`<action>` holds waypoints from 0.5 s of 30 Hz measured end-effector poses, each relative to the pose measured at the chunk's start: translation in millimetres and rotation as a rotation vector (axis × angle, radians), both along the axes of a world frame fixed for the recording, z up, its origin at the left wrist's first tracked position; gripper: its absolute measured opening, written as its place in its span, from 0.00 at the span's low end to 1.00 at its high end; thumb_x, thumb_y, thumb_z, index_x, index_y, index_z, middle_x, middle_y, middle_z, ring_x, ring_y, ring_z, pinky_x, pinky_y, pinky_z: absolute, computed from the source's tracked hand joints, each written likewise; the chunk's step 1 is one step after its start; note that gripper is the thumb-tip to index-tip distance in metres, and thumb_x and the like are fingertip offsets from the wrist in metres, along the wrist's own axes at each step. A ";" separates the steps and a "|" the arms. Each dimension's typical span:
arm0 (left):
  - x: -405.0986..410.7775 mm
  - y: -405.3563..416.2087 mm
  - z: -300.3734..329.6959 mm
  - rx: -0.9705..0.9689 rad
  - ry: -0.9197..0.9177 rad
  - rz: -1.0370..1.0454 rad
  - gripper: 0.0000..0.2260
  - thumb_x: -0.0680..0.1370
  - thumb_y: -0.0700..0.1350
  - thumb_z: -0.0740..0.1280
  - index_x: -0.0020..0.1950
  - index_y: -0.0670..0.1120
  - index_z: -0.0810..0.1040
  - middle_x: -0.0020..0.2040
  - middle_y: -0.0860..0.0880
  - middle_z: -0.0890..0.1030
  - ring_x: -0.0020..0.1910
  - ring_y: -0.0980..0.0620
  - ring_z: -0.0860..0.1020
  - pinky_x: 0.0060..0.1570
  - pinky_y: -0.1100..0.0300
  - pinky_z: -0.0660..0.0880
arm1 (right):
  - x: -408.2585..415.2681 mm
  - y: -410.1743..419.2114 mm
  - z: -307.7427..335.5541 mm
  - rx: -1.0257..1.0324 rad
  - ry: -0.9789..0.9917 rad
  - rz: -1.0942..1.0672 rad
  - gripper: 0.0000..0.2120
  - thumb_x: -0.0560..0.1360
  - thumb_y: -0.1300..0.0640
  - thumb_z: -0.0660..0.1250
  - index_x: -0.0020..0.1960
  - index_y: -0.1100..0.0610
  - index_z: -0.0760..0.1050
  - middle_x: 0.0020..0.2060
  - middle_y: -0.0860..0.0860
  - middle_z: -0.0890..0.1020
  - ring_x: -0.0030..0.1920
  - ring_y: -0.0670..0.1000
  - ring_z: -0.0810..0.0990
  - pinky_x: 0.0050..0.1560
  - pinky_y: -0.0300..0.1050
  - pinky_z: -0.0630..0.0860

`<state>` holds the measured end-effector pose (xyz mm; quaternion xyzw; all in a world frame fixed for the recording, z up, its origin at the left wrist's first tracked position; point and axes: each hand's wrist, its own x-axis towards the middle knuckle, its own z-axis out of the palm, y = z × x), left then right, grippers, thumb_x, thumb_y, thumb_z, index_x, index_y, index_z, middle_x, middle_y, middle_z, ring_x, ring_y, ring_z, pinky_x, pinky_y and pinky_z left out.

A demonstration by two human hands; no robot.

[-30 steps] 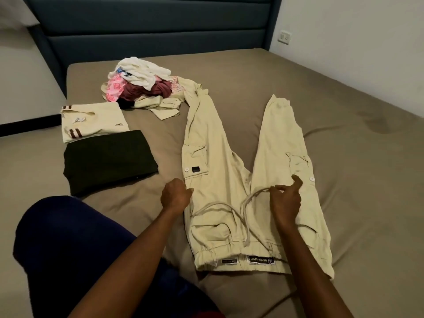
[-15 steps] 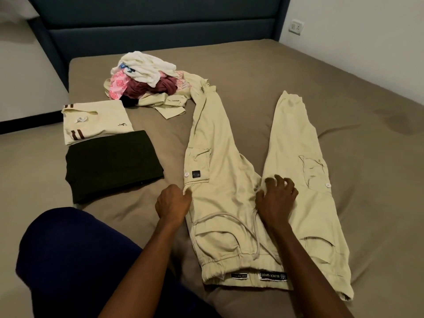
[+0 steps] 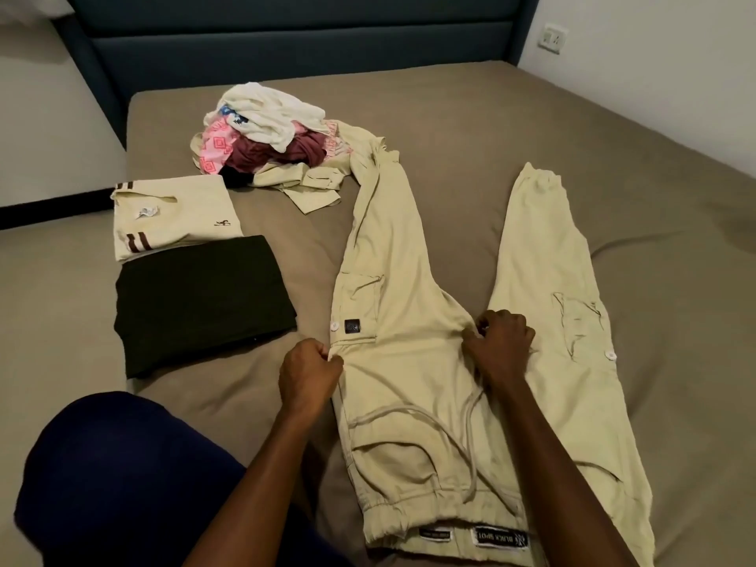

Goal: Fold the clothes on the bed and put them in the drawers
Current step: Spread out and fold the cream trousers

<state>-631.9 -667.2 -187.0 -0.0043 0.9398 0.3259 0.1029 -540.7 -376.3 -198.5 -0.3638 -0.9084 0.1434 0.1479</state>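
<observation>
Beige cargo trousers [image 3: 413, 362] lie spread flat on the bed, waistband toward me and legs pointing to the headboard. My left hand [image 3: 309, 372] pinches the outer seam of the left leg just below the pocket button. My right hand [image 3: 501, 347] grips the cloth at the crotch, fingers curled into the fabric. A folded cream shirt [image 3: 174, 214] with brown stripes and a folded black garment [image 3: 200, 302] lie to the left. An unfolded pile of clothes [image 3: 268, 135], white, pink and maroon, sits farther back.
The brown bed sheet [image 3: 613, 165] stretches wide on the right. A dark blue headboard [image 3: 302, 34] stands at the back, with a wall socket [image 3: 553, 36] at the right. My knee in dark blue cloth [image 3: 118, 480] is at the lower left.
My right hand let go of the drawstring, pressed flat on the trousers, then curled into the cloth at the crotch. My left hand stayed on the left seam.
</observation>
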 end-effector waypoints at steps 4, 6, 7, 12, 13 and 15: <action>-10.5 17.4 8.3 0.021 0.197 0.030 0.13 0.78 0.50 0.72 0.59 0.48 0.76 0.51 0.51 0.79 0.48 0.49 0.79 0.45 0.55 0.76 | -30.9 16.7 -0.1 -0.190 0.141 0.116 0.20 0.71 0.41 0.63 0.49 0.55 0.83 0.47 0.52 0.84 0.55 0.60 0.76 0.57 0.54 0.70; -30.8 30.1 7.1 0.026 0.240 0.013 0.16 0.79 0.50 0.70 0.64 0.46 0.74 0.55 0.47 0.79 0.51 0.47 0.79 0.48 0.54 0.77 | -59.0 28.4 -0.3 -0.359 0.231 0.126 0.19 0.73 0.42 0.65 0.49 0.56 0.84 0.45 0.53 0.84 0.52 0.59 0.78 0.54 0.54 0.76; -41.8 36.1 5.7 0.025 0.252 -0.001 0.16 0.79 0.50 0.69 0.64 0.45 0.74 0.55 0.45 0.79 0.52 0.46 0.79 0.49 0.52 0.77 | -73.9 33.7 -1.3 -0.447 0.281 0.131 0.16 0.75 0.44 0.67 0.49 0.56 0.84 0.44 0.52 0.85 0.51 0.57 0.80 0.53 0.54 0.78; -112.4 68.8 -9.4 0.011 0.298 -0.080 0.17 0.81 0.53 0.68 0.63 0.42 0.75 0.54 0.42 0.80 0.52 0.42 0.79 0.50 0.51 0.75 | -159.7 64.1 -30.9 -0.448 0.306 0.239 0.11 0.75 0.47 0.66 0.51 0.49 0.85 0.46 0.48 0.87 0.50 0.55 0.83 0.58 0.57 0.77; -132.9 79.6 -9.8 0.042 0.304 -0.090 0.16 0.81 0.53 0.68 0.61 0.41 0.76 0.53 0.42 0.80 0.51 0.42 0.80 0.48 0.53 0.74 | -179.8 69.9 -32.4 -0.415 0.307 0.247 0.11 0.74 0.45 0.67 0.49 0.48 0.84 0.45 0.47 0.86 0.50 0.55 0.82 0.57 0.55 0.76; -167.0 98.9 -9.0 0.126 0.307 -0.098 0.14 0.82 0.52 0.67 0.57 0.41 0.77 0.49 0.43 0.81 0.48 0.42 0.80 0.44 0.56 0.71 | -209.1 75.9 -33.1 -0.461 0.348 0.225 0.13 0.71 0.40 0.70 0.48 0.48 0.82 0.43 0.43 0.83 0.52 0.53 0.78 0.55 0.52 0.74</action>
